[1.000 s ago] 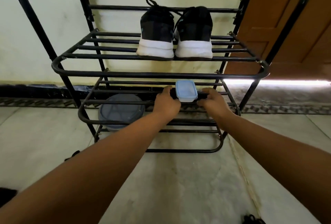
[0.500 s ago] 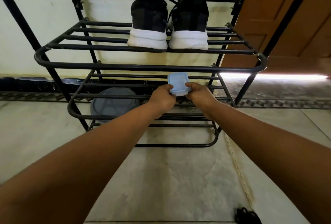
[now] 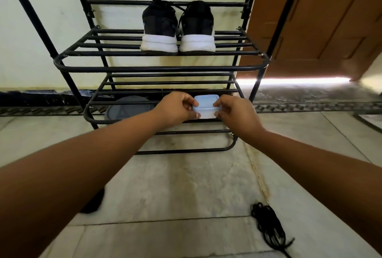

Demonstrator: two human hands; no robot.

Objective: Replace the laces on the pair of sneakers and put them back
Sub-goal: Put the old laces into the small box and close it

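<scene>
Two black sneakers with white soles, the left sneaker [image 3: 159, 28] and the right sneaker [image 3: 197, 28], stand heels toward me on the upper shelf of a black metal shoe rack [image 3: 161, 68]. Both are laced. At the lower shelf, my left hand [image 3: 175, 108] and my right hand [image 3: 233, 111] grip a small clear box with a pale blue lid [image 3: 205, 106] from either side, fingers curled over its edges. A bundle of loose black laces [image 3: 268, 227] lies on the floor at the lower right.
A round grey lidded container [image 3: 128, 109] sits on the lower shelf to the left of the box. A brown wooden door [image 3: 320, 20] stands at the right. A dark object [image 3: 93, 203] lies on the floor beside my left forearm. The floor is pale stone tile.
Both hands have drawn the blue-lidded box toward me to the front of the lower shelf, gripping it at its sides. The view has pulled back, showing the loose laces on the floor.
</scene>
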